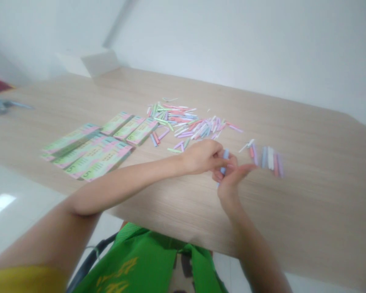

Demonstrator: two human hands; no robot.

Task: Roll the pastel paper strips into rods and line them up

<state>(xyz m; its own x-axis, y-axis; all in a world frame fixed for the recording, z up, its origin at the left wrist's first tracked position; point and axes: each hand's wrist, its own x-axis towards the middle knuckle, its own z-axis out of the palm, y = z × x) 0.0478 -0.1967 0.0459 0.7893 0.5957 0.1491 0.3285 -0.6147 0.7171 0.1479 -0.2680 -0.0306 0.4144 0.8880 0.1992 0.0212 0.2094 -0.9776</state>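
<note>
Fingers of the left hand are clenched around a slender pale-blue paper strip; right-hand fingers lie beside its lower end, grip unclear. Strip's long axis runs nearly upright, slightly tilted, between both hands; left hand nearer its upper end. Row of narrow pastel paper strips lies just rightward on the pale wood-grain worktop.

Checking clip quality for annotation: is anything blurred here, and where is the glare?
In the head view, the left hand, right hand and the pale blue paper strip between them look soft; glare sits on the white floor at lower left.
</note>
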